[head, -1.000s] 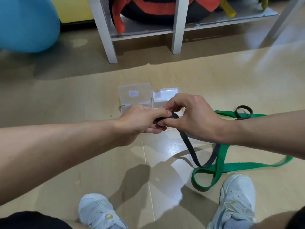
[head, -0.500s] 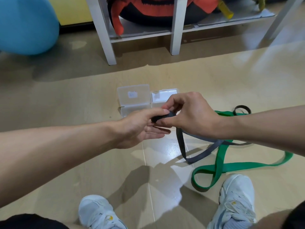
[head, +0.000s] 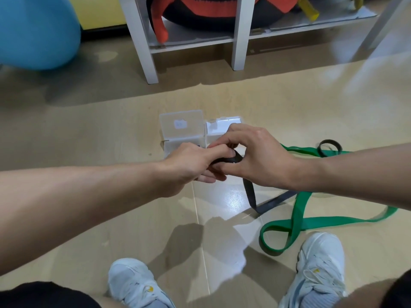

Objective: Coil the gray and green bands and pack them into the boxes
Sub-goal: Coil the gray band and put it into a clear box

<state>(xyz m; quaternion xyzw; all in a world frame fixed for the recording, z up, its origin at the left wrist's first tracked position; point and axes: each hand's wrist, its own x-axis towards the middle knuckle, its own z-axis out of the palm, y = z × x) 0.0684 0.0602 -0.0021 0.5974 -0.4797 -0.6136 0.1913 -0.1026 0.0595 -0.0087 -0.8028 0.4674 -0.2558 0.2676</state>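
Two hands at work on one band. Left hand (head: 191,165) and right hand (head: 255,156) meet just in front of the two clear boxes (head: 181,126), fingers of both curled and pinching the gray band (head: 229,160) between them. Since a second ago the hands have drawn closer and the small started coil has taken in more strap; the loose tail hanging to the floor (head: 133,218) is shorter and lies nearer the hands. Far gray loop still rests beyond the green band (head: 300,223), which sprawls untouched to the right. Judgement: gray coiling early, much length remaining; boxes hold nothing visible; green not begun.
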